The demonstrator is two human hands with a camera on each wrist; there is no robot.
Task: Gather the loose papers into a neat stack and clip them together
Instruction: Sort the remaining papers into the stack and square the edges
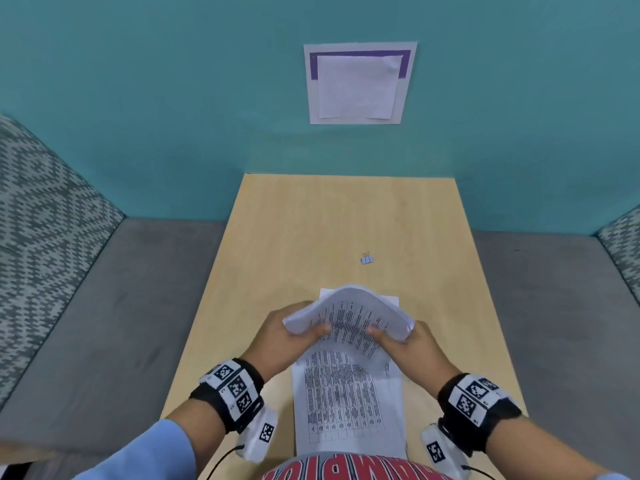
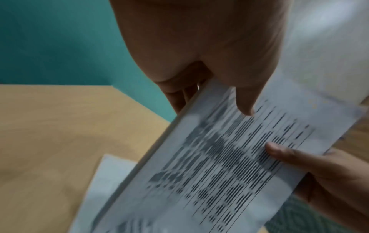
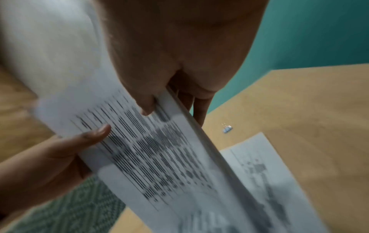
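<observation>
A thick stack of printed papers (image 1: 349, 317) is bowed into an arch just above the wooden table (image 1: 311, 220). My left hand (image 1: 304, 327) grips its left edge and my right hand (image 1: 394, 336) its right edge, both thumbs on the printed top. The left wrist view shows my left thumb pressed on the stack (image 2: 219, 165); the right wrist view shows the same for the right on the stack (image 3: 159, 149). Under the stack, another printed sheet (image 1: 346, 403) lies flat on the table. A small pale binder clip (image 1: 367, 259) (image 3: 227, 129) lies beyond the papers, apart from both hands.
The table is narrow, with grey cushioned seats (image 1: 121, 306) on both sides and a teal wall (image 1: 173, 98) at its far end. A white notice (image 1: 358, 83) is fixed to that wall. Bare wood lies around and beyond the clip.
</observation>
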